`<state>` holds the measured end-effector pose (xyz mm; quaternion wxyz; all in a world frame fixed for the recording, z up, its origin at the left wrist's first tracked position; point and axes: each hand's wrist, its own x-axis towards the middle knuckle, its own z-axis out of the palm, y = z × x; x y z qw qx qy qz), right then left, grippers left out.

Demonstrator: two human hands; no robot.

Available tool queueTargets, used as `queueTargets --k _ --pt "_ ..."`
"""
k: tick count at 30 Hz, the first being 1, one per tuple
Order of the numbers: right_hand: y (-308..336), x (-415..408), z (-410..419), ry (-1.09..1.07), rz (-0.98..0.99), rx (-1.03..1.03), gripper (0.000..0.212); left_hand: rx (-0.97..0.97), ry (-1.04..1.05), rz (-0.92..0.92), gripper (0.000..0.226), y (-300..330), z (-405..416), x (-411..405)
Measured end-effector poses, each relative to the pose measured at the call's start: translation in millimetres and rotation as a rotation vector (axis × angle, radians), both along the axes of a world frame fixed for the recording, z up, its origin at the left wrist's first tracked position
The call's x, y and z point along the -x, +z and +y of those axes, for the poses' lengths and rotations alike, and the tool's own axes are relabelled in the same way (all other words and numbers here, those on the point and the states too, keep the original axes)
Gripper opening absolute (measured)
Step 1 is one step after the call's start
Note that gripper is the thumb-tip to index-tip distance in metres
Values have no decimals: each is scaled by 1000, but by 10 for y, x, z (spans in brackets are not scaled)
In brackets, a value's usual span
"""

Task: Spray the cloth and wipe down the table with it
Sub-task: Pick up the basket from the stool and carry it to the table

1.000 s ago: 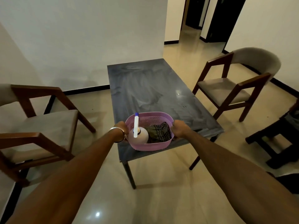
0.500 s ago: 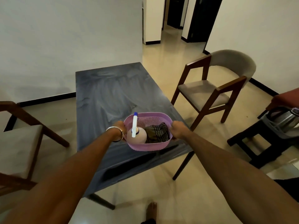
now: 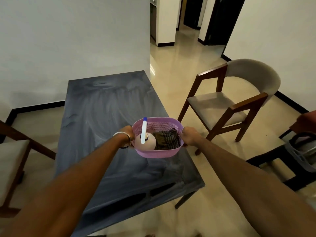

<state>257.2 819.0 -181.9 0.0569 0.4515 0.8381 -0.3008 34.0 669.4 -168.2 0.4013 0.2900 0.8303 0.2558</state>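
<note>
Both my hands carry a pink plastic basket (image 3: 157, 153) above the right side of a dark grey table (image 3: 102, 117). My left hand (image 3: 127, 134), with a metal bangle on the wrist, grips the basket's left end. My right hand (image 3: 189, 135) grips its right end. Inside the basket a white spray bottle (image 3: 145, 142) with a blue-tipped nozzle stands on the left. A dark checked cloth (image 3: 166, 140) lies crumpled on the right. The tabletop shows pale smeared streaks.
A wooden chair with a beige curved back (image 3: 227, 106) stands right of the table. Another wooden chair (image 3: 13, 151) is at the left edge. A dark low stool with a grey container (image 3: 301, 156) sits far right. A white wall is behind the table and a hallway opens beyond.
I have stepped closer and to the right side of the table, so it fills more of the view. The basket stays held in both hands, now over the table's right part.
</note>
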Motion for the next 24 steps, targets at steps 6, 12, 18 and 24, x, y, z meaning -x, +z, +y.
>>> queueTargets --k 6,12,18,24 --pt "-108 11 798 131 -22 -17 17 10 152 -64 19 -84 539 -187" --pt "-55 -5 1431 334 -35 -29 12 36 305 -48 19 -77 956 -403" --pt "5 269 1905 469 -31 -34 28 8 497 -146 16 -228 1148 -306" --pt "13 845 2162 631 -19 -39 28 32 636 -104 20 -542 1173 96"
